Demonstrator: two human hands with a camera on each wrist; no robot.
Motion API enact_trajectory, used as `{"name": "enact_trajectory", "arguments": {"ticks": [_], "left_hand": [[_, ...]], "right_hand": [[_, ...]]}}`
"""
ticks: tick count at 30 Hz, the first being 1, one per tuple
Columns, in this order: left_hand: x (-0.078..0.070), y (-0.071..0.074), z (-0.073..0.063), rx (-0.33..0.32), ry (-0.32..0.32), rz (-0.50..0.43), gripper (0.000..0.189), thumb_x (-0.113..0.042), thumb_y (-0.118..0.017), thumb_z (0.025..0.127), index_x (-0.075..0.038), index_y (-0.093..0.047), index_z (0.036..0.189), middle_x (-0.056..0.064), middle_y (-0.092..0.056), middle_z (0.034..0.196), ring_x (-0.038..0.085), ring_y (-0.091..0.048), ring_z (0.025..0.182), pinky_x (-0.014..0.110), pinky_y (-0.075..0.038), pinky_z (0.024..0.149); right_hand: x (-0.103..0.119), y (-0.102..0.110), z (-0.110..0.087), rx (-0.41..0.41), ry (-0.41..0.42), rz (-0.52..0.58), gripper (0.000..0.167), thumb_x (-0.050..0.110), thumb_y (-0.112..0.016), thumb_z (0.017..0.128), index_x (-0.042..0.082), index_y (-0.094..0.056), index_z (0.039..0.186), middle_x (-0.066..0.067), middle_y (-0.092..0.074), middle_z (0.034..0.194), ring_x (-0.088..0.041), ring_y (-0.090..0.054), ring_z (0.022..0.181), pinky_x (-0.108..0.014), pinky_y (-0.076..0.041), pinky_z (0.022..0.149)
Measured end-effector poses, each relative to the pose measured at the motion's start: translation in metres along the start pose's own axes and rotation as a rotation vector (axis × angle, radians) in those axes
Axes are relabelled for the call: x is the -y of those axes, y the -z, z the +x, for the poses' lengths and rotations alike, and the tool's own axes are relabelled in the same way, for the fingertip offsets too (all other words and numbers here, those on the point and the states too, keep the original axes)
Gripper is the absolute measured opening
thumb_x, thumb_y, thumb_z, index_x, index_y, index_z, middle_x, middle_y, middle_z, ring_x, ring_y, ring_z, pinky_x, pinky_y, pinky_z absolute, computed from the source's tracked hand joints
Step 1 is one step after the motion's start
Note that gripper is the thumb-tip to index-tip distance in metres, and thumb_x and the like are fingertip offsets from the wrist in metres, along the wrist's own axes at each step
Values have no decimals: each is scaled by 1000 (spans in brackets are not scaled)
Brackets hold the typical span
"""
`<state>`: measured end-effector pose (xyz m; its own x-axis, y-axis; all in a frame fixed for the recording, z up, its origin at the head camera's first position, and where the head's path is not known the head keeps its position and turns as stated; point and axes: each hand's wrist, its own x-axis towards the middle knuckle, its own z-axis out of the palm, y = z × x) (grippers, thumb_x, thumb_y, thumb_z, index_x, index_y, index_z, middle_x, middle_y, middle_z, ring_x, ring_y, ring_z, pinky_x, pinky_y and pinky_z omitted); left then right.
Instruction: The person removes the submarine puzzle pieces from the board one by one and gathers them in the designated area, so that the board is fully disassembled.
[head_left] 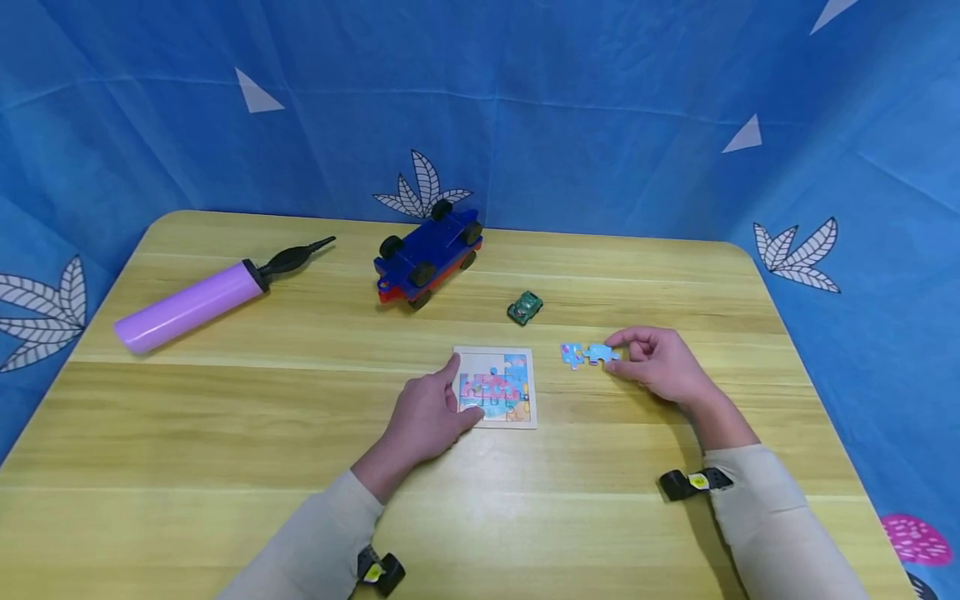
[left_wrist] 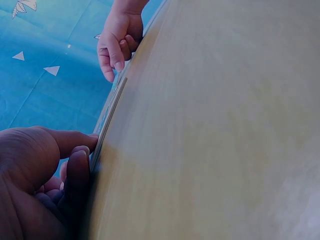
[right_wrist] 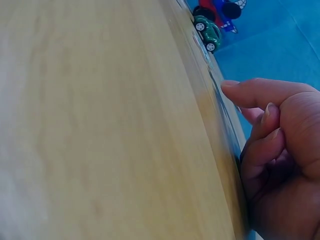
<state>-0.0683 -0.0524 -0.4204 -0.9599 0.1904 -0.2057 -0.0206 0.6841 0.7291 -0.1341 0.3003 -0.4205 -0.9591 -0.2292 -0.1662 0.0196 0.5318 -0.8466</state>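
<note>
A small jigsaw tray (head_left: 474, 363) with a pale rim lies flat on the table; joined pink and blue pieces fill its right and lower parts, while the upper left shows bare white. My left hand (head_left: 427, 412) holds it at the left side, index finger at the upper left corner and thumb over the lower rim. To the right of the tray, my right hand (head_left: 663, 362) pinches a blue puzzle piece (head_left: 600, 353) between thumb and index finger, low over the table. Just left of that lies another puzzle piece (head_left: 572, 355), blue with pink.
Behind the tray stands a small green toy car (head_left: 525, 308). Farther back, a blue and red toy vehicle (head_left: 431, 252) lies with wheels showing. A purple hand pump (head_left: 191, 307) with a black nozzle lies at the left. A blue patterned cloth (head_left: 570, 117) hangs behind the wooden table (head_left: 225, 450).
</note>
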Motion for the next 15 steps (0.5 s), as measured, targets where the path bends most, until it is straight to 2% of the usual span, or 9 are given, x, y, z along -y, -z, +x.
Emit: {"name": "enact_trajectory", "arguments": {"ticks": [7,15], "left_hand": [[0,0,0,-3,-1,2,88,-31,-82,85,2,-36,152,-2,-51,61,13,-44,51,30,-33,52],[-1,0,0,-1,0,1,88,-31,-82,85,2,-36,152,-2,-51,61,13,-44,52,30,-32,51]], "right_hand": [[0,1,1,-3,-24,11,34,10,-80,86,-3,-68,115,2,-33,60,-10,-35,47,-29,-35,49],[-2,1,3,6,-47,15,32,9,-80,86,-3,-68,113,2,-34,59,-11,-38,45,-27,-34,46]]}}
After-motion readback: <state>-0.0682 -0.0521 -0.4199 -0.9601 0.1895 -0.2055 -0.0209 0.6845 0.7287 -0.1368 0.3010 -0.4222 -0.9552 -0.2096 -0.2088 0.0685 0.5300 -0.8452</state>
